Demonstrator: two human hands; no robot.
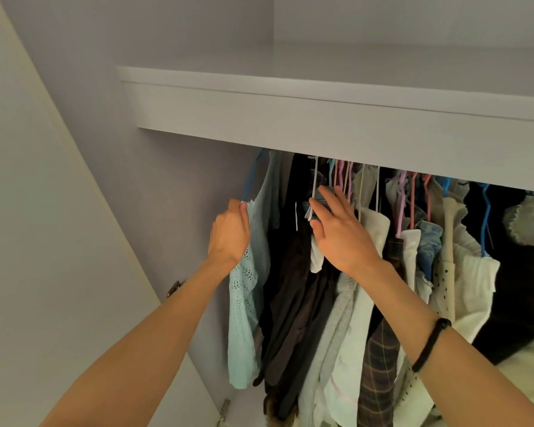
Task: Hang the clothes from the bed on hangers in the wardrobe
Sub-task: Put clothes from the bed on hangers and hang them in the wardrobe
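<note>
Pale mint eyelet cotton hangs at the far left end of the wardrobe row: a light top (247, 291) on a blue hanger (253, 174), its hook disappearing up behind the white shelf fascia (290, 118), so the rail itself is hidden. The left hand (228, 234) has its fingers curled round the top's upper edge at the hanger's shoulder, apparently steadying or straightening it where it now hangs. The right hand (339, 232), a black band (430, 345) on its wrist, is spread with straight fingers against the packed neighbours, touching a white hanger (313, 192) and a scrap of blue-grey fabric (319, 198); I take it to be pushing the dark garments (290, 288) and pale ones aside to keep room for the newcomer. Both arms reach up and in, because the hooks sit high under the shelf. The bed is out of sight, so what remains there I cannot tell.
</note>
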